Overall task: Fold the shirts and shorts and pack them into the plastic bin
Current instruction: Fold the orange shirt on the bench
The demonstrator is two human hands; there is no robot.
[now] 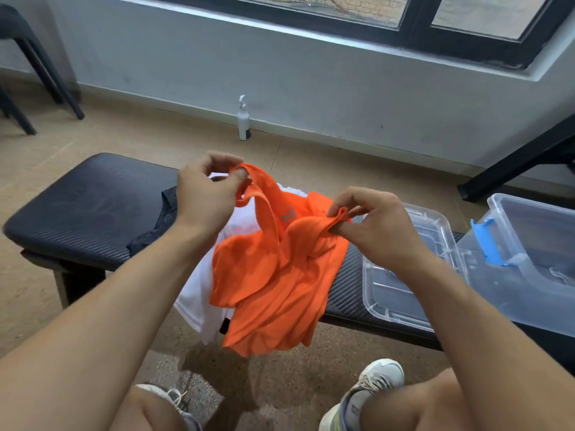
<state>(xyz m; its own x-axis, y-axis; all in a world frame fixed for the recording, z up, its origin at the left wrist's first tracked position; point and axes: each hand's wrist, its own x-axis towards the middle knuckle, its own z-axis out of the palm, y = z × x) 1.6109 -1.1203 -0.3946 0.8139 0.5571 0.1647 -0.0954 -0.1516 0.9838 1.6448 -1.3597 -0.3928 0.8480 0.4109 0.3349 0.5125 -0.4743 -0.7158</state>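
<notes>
Head view shows a person holding a crumpled bright orange sleeveless jersey shirt (273, 275) up over a black padded bench (87, 209), with the left hand (208, 194) pinching one shoulder strap between thumb and forefinger, the other fingers curled loosely, and the right hand (376, 225) pinching a bunched edge of the same shirt between thumb and fingertips. Below both hands the fabric hangs twisted and past the near edge of the bench, its hem over the floor. Beneath the left hand lies a white garment (199, 293), itself draping off the bench, and to the left of that hand a dark mesh garment (155, 225) lies flat. To the right of the right hand sits a clear plastic lid (404, 275), and beyond it the clear plastic bin with a blue latch (529, 262), which appears to hold no clothes yet. The likely trouble is the light two-finger grips: thin, slippery cloth could slide free and drop to the floor. The twist between the hands may also give a lopsided fold unless shaken out, and laying it down could drag the overhanging white garment off the bench.
</notes>
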